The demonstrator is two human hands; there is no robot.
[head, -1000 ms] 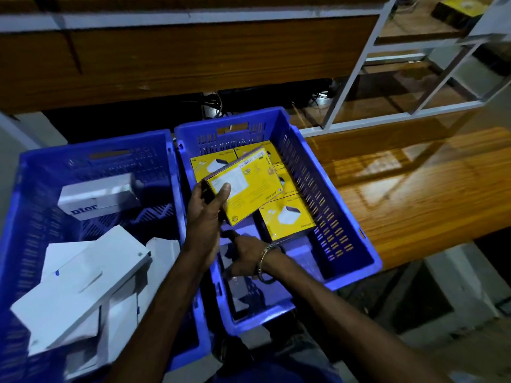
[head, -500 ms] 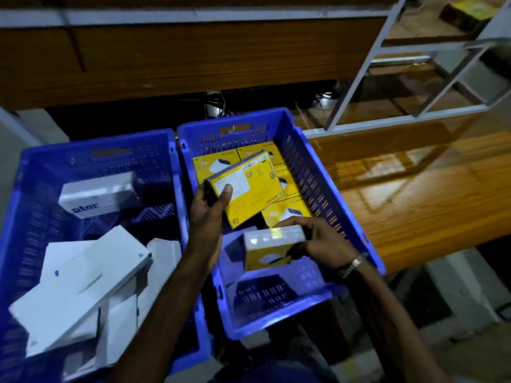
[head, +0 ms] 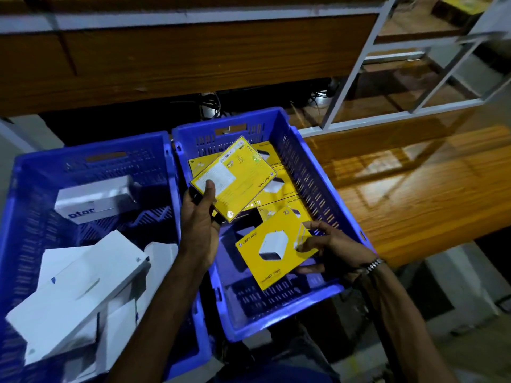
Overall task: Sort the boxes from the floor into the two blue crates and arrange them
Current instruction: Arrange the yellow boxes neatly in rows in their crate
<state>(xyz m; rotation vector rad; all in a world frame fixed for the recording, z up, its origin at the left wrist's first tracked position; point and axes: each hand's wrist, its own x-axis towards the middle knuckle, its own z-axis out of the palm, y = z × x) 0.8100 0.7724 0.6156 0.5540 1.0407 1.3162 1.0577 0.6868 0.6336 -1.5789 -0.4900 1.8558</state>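
Two blue crates stand side by side. The left crate [head: 25, 194] holds several white boxes [head: 80, 288]. In the right crate [head: 312, 172] several yellow boxes [head: 287, 201] lie flat along the far end. My left hand [head: 197, 225] grips a yellow box [head: 235, 181] by its lower corner, label side up, above that crate. My right hand [head: 331, 247] holds a second yellow box [head: 273, 247] with a white charger pictured on it, face up and tilted, over the crate's near half.
A wooden bench top [head: 409, 194] runs along the right of the crates. A wooden panel [head: 179, 59] and a white metal frame [head: 354, 73] rise behind them. Cables lie in the dark gap under the panel. Grey floor shows at lower right.
My right hand has turned its yellow box from edge-on to face up and lifted it a little. The left hand's box has tipped flatter and higher.
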